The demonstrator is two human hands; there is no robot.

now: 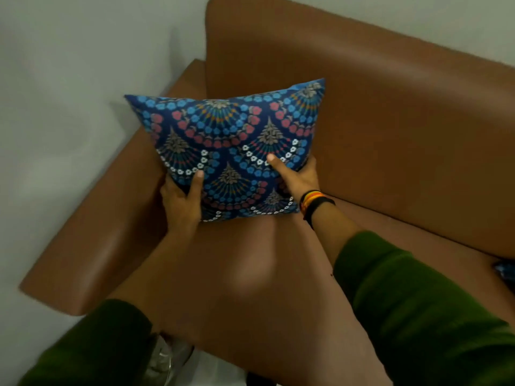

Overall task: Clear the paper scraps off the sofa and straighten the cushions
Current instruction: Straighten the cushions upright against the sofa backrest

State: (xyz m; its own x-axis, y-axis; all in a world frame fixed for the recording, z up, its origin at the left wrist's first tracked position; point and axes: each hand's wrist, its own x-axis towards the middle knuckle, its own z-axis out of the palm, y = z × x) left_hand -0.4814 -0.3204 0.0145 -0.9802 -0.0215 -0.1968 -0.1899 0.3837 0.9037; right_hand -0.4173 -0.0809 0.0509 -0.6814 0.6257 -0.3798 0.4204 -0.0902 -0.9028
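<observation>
A: Where's the cushion?

B: The blue patterned cushion [231,151] sits in the middle of the frame, standing tilted on the seat of the brown sofa [390,140], in the corner where the backrest meets the armrest [92,246] at the left.

A: And the hands?

B: Both grip its lower part. The left hand [181,201] clamps the lower left corner, thumb pressed flat on the printed face, the other fingers hidden behind the edge. The right hand [298,176] holds the lower right side the same way, thumb on the front and fingers wrapped round the back.

A: Anything on the wrists?

B: The right wrist carries striped bands [313,201] in orange, yellow and black. Both arms wear green sleeves [418,316] pushed up the forearm.

A: What else is around?

B: A sliver of another blue patterned thing [505,271] shows at the right edge on the seat; too little shows to name it. A pale wall [69,79] fills the upper left.
</observation>
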